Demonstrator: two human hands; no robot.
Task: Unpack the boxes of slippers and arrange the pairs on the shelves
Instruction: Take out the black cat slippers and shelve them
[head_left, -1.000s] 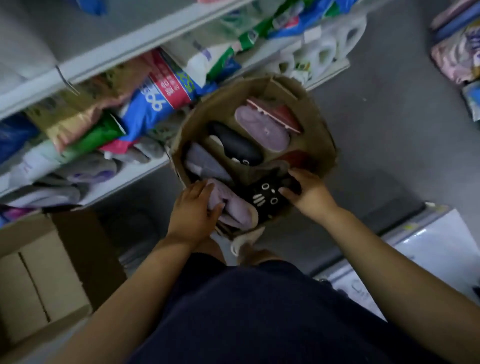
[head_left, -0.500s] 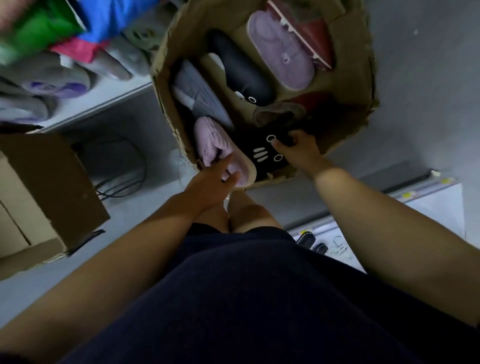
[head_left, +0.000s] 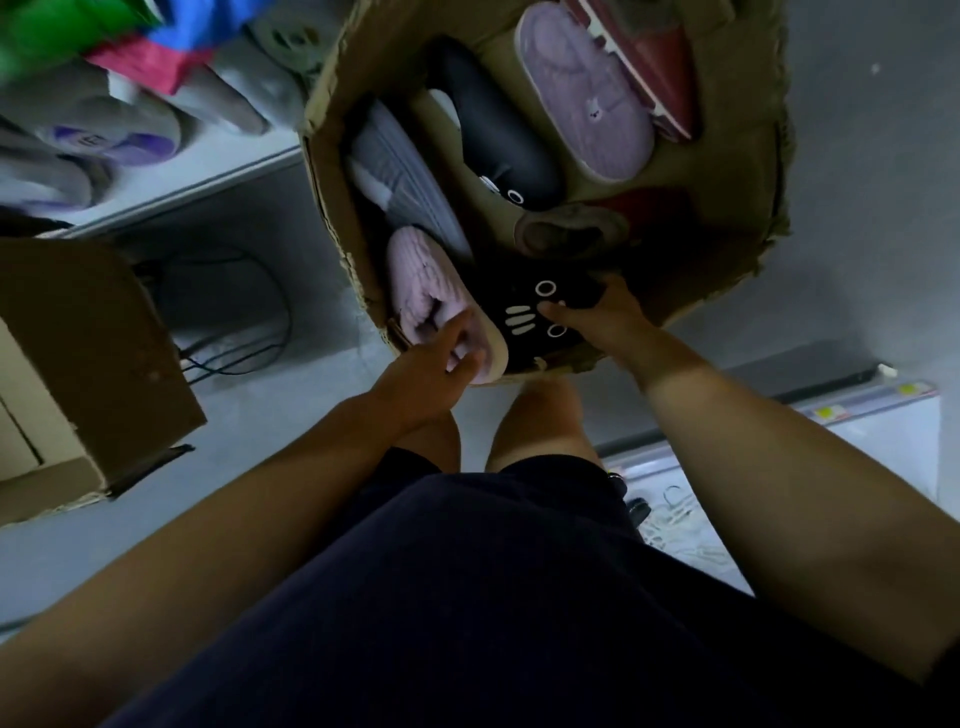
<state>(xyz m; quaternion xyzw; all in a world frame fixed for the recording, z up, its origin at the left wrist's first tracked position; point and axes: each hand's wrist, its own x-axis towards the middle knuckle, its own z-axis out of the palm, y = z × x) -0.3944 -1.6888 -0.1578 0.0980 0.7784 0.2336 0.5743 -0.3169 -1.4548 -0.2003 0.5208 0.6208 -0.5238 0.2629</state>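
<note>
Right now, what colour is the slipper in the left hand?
The slipper is pale pink; head view.

- The top of the cardboard box (head_left: 727, 249) is cut off by the picture's top edge, and so is the red slipper (head_left: 670, 73) inside it
- The right hand (head_left: 608, 322) grips the black slipper (head_left: 524, 332), and its fingers go under it, out of sight
- The left hand (head_left: 431, 369) grips the pink slipper (head_left: 426, 286), which hides some of its fingers
- The packs (head_left: 62, 36) on the shelf (head_left: 182, 187) are a blur of green, blue and red
- The other box (head_left: 78, 353) runs off the left edge
- The little white things (head_left: 675, 525) low on the right are too small to tell
</note>
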